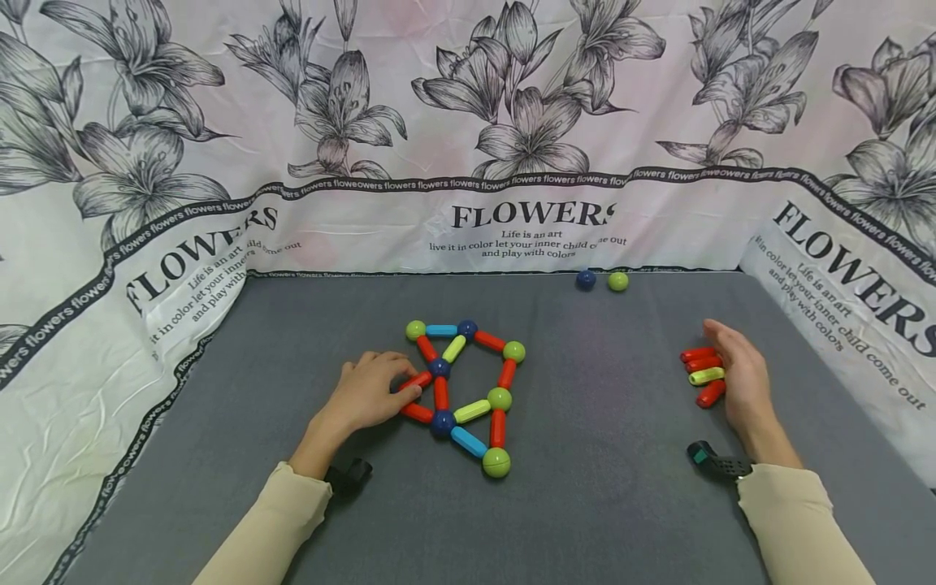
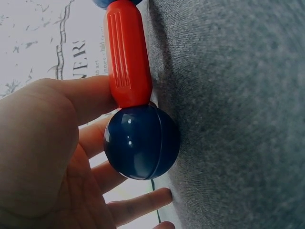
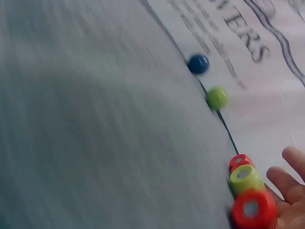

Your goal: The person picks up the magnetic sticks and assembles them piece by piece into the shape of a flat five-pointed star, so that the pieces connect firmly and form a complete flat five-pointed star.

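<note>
The grey counter [image 1: 600, 487] carries everything, and the ball-and-rod frame [image 1: 442, 394] lies on it left of centre: three triangles around a five-sided opening. The left hand [image 1: 373, 390] pinches the frame at its left corner, where two red rods converge; the right hand [image 1: 746, 378] is relaxed and grips nothing, its fingers loosely curved beside a small group of loose rods. Whether it touches them is hard to tell.

For the left corner, a light pinch close to the joint seems best: squeezing far out along a rod would likely lever it off its ball. The wrist view shows the thumb against one red rod [image 2: 127, 52], right at the dark blue corner ball [image 2: 142, 143], which looks a sound place to press. Pushing along the rod, flat to the counter, should seat its end without twisting the neighbouring triangles.

The four loose rods [image 1: 705, 377], three red and one yellow-green, are best taken singly, by the middle, so their pale end discs face the balls. No box or tray shows; these rods, a spare blue ball [image 1: 586, 280] and a spare green ball [image 1: 617, 282] lie directly on the counter.
</note>
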A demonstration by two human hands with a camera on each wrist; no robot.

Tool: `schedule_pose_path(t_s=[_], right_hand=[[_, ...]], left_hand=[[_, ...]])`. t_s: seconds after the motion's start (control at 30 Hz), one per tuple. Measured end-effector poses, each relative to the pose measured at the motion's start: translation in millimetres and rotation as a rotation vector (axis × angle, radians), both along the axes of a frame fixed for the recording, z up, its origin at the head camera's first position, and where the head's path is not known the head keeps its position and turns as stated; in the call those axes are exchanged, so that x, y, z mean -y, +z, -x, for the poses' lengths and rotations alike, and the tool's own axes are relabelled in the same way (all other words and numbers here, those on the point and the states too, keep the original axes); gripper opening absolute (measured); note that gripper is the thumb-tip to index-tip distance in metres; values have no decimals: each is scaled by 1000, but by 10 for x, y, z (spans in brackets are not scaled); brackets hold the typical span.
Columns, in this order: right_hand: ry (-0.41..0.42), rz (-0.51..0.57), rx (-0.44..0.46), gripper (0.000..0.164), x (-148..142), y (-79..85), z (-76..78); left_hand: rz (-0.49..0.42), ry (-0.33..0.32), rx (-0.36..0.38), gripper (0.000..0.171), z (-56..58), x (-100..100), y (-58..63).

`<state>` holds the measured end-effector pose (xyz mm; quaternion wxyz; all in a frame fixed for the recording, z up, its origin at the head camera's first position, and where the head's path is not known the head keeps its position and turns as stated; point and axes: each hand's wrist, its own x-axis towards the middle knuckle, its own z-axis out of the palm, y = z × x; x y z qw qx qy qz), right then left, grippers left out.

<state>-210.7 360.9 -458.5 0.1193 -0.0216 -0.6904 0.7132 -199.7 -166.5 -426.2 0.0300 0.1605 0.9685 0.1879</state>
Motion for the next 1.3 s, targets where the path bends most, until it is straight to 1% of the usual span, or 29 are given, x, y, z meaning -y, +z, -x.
schedule_pose_path(t_s=[0.07,0.17,0.3,0.4,0.5,0.6,0.97,1.13,1.23,1.3], right_hand=[[-10,-68,11,35,109,-5,20],[-7,-230,39,45,279,-4,33],[29,-410,68,57,505,17,29],[64,-464,81,61,649,28,24],[94,-503,83,63,767,28,20],[113,-520,77,64,874,25,11],[136,-572,35,62,1160,6,-40],[150,-568,25,61,1193,18,-21],[161,-580,12,60,1116,52,2],[175,-619,-2,57,1014,94,8]], left_hand=[[-2,1,1,26,-4,0,1],[-4,2,2,26,-8,-1,5],[-7,3,3,26,-12,-3,13],[-6,3,0,26,-11,-7,14],[-3,4,-4,26,-8,-7,11],[-4,3,-5,26,-4,-7,7],[-4,2,4,26,-1,9,6],[-4,2,2,27,-3,16,12],[-6,-1,0,27,-4,16,12],[-8,-2,3,27,-5,14,11]])
